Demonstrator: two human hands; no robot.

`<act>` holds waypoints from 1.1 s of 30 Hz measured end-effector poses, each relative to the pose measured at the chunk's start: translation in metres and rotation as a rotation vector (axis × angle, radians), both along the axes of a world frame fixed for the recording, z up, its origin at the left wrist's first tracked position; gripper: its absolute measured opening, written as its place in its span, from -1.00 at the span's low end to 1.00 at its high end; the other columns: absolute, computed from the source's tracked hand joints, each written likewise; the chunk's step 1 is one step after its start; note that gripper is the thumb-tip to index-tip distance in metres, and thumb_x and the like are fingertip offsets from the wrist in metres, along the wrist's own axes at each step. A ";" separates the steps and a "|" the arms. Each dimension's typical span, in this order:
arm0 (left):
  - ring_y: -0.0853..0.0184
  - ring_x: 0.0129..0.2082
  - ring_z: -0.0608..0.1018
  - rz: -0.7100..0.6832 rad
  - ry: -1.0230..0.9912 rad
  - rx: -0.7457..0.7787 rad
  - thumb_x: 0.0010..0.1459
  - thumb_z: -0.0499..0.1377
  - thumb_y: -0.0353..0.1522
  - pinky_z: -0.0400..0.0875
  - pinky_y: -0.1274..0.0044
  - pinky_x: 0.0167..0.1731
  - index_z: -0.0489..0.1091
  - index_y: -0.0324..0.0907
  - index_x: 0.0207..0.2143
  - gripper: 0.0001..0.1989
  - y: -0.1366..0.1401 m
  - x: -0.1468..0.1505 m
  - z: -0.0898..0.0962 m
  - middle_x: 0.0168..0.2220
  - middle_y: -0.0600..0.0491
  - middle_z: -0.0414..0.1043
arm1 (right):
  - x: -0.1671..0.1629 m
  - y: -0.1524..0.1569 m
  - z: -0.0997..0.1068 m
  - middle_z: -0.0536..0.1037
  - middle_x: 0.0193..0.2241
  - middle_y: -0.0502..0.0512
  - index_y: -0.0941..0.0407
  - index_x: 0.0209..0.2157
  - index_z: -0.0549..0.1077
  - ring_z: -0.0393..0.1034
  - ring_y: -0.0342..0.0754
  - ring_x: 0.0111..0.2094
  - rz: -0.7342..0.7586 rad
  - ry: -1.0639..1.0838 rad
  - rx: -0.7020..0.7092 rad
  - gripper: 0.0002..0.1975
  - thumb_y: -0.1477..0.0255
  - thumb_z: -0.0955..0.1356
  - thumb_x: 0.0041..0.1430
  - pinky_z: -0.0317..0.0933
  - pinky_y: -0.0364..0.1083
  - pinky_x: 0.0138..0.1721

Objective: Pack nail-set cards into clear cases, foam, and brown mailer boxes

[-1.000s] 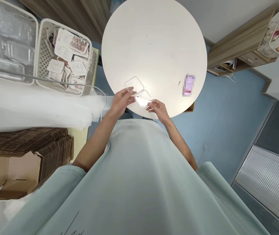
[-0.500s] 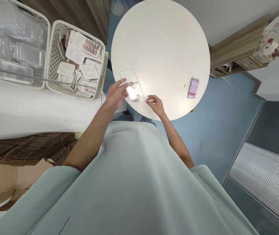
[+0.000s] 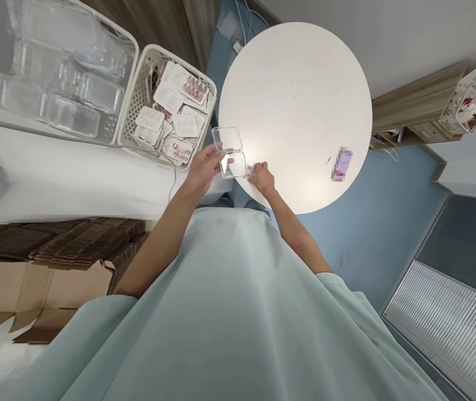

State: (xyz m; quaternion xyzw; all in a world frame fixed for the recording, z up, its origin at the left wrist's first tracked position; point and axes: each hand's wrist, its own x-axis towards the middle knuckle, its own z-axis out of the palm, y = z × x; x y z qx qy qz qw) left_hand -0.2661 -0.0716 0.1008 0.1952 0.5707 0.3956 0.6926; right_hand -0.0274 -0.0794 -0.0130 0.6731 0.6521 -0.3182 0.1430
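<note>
My left hand [image 3: 203,169] grips a clear plastic box [image 3: 233,166] by its left side. The box has its lid [image 3: 226,139] hinged back, and I hold it over the left front edge of the round table. My right hand [image 3: 261,178] is just right of the box, its fingers closed on a small set of decorated false nails [image 3: 249,172] low over the tabletop. The fingers partly cover the nails, so I cannot tell whether the set is lifted.
The white round table [image 3: 300,100] bears a pixelated purple object [image 3: 342,164] at the right. To the left are a basket of nail cards [image 3: 126,120] and a basket of clear plastic containers [image 3: 134,42]. Cardboard boxes [image 3: 79,287] lie lower left, and a cable [image 3: 175,184] hangs near my left arm.
My right hand has moved in to the false nails and closed on them. The box in my left hand has shifted off the nails and turned slightly. The whole view has shifted.
</note>
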 end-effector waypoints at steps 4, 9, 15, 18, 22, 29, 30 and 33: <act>0.06 0.17 0.69 -0.010 0.017 -0.008 0.30 0.44 -0.21 0.58 0.17 0.27 0.49 -0.12 0.29 -0.44 -0.006 -0.001 0.002 0.15 -0.16 0.67 | 0.000 -0.001 0.001 0.38 0.32 0.46 0.15 0.21 0.31 0.60 0.24 0.00 -0.020 -0.005 -0.012 -0.50 0.30 0.49 0.38 0.51 0.11 -0.06; 0.09 0.17 0.69 -0.032 0.003 0.015 0.29 0.44 -0.20 0.57 0.22 0.27 0.51 -0.12 0.25 -0.47 -0.006 0.008 0.000 0.23 -0.17 0.63 | 0.019 -0.007 0.010 0.60 0.11 0.27 0.04 0.10 0.31 0.54 0.17 -0.01 -0.159 0.120 -0.013 -0.76 0.28 0.33 0.52 0.45 0.09 0.03; 0.06 0.18 0.69 -0.089 -0.018 0.007 0.27 0.44 -0.21 0.55 0.22 0.28 0.52 -0.14 0.22 -0.48 -0.005 0.038 0.000 0.25 -0.20 0.62 | 0.069 -0.031 0.031 0.59 0.06 0.11 0.00 0.06 0.31 0.53 -0.05 -0.26 -0.413 0.331 0.083 -0.79 0.22 0.23 0.54 0.40 -0.05 -0.08; 0.04 0.18 0.69 -0.126 -0.033 -0.006 0.26 0.45 -0.22 0.53 0.17 0.30 0.52 -0.15 0.21 -0.49 -0.005 0.061 0.001 0.24 -0.22 0.62 | 0.100 -0.043 0.047 0.55 0.06 0.06 -0.02 0.02 0.32 0.47 -0.13 -0.38 -0.516 0.444 0.148 -0.72 0.08 0.26 0.50 0.39 -0.08 -0.18; 0.02 0.19 0.69 -0.178 -0.062 -0.016 0.25 0.45 -0.24 0.52 0.13 0.31 0.53 -0.17 0.18 -0.51 -0.006 0.099 0.003 0.21 -0.25 0.63 | 0.140 -0.053 0.071 0.51 0.03 0.05 -0.05 -0.02 0.33 0.42 -0.14 -0.41 -0.625 0.542 0.243 -0.52 -0.16 0.31 0.38 0.38 -0.06 -0.25; 0.02 0.17 0.71 -0.242 -0.134 -0.006 0.23 0.47 -0.26 0.50 0.15 0.33 0.55 -0.23 0.17 -0.50 -0.013 0.163 0.010 0.12 -0.26 0.67 | 0.201 -0.051 0.118 0.49 0.02 0.10 -0.09 0.04 0.35 0.48 -0.05 -0.28 -0.716 0.682 0.411 -0.37 -0.31 0.35 0.29 0.38 -0.05 -0.29; 0.03 0.16 0.71 -0.250 -0.137 -0.004 0.22 0.47 -0.26 0.50 0.16 0.34 0.56 -0.23 0.16 -0.51 -0.013 0.170 0.011 0.11 -0.25 0.68 | 0.207 -0.049 0.126 0.49 0.04 0.12 -0.09 0.06 0.36 0.50 -0.03 -0.26 -0.723 0.710 0.423 -0.37 -0.30 0.37 0.29 0.38 -0.04 -0.29; 0.06 0.12 0.72 -0.270 -0.120 -0.008 0.24 0.45 -0.27 0.52 0.16 0.33 0.58 -0.22 0.13 -0.56 -0.013 0.191 0.013 0.07 -0.22 0.68 | 0.218 -0.044 0.150 0.50 0.07 0.13 -0.10 0.08 0.40 0.54 -0.01 -0.21 -0.699 0.792 0.417 -0.38 -0.28 0.42 0.29 0.40 -0.05 -0.32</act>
